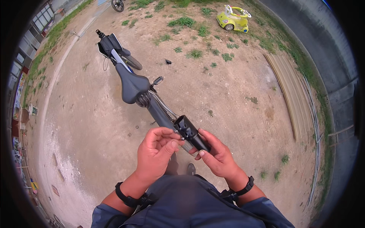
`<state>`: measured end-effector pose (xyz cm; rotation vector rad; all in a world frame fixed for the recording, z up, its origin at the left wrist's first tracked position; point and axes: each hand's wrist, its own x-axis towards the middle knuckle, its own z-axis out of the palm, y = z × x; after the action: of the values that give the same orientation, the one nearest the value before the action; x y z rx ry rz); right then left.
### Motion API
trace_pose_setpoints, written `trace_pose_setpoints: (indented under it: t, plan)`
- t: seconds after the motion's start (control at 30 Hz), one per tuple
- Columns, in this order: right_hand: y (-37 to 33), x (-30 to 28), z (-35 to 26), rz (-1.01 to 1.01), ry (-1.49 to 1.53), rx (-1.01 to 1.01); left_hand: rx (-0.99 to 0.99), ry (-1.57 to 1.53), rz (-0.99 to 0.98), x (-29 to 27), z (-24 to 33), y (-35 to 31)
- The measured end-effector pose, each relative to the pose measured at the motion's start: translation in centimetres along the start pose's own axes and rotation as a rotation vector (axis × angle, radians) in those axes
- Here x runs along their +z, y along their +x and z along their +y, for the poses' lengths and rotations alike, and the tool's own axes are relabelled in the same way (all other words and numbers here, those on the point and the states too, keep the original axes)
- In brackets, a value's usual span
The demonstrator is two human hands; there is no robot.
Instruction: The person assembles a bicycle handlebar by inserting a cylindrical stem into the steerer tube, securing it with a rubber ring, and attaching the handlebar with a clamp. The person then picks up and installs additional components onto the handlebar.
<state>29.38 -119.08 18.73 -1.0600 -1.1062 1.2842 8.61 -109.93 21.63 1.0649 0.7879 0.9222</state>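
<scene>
A black bike stem (pixel 192 133), a tube with a slotted clamp end and small silver bolts, is held in front of my body. My right hand (pixel 216 155) grips its lower end between thumb and fingers. At the clamp end, my left hand (pixel 157 146) is closed, its thumb and fingertips pinched at a silver bolt (pixel 183 138) on the near side. Beyond them stands a bicycle with a dark saddle (pixel 134 85), a pedal (pixel 158 80) and a bare steerer top (pixel 99 33) without handlebars. The stem and my hands partly hide its rear wheel.
On the dirt ground lie a small black part (pixel 168 61) and two small rings, one (pixel 137 127) left of the bike frame. A yellow toy car (pixel 234 21) stands far right. Corrugated sheets (pixel 285 95) and metal pipes (pixel 315 148) lie along the right wall. My shoe (pixel 191 168) is below.
</scene>
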Motion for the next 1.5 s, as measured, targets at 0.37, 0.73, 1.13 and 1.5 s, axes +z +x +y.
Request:
trace_pose_setpoints:
  t: [0.37, 0.73, 1.13, 1.5]
  plan:
    - [-6.4, 1.3, -3.7, -0.118, -0.228, -0.211, 0.113, 0.031, 0.068, 2.8, 0.8, -8.9]
    - [-6.0, 6.0, -5.6, -0.156, -0.418, -0.283, 0.337, 0.261, 0.087, -1.7, 2.1, -11.2]
    - [10.7, 21.9, -5.6, -0.336, -0.678, -0.43, 0.164, 0.431, 0.062, -23.2, 8.6, -10.5]
    - [27.9, 34.3, -3.2, -0.524, -0.596, -0.273, -0.089, 0.331, 0.01, -36.5, 12.0, -2.6]
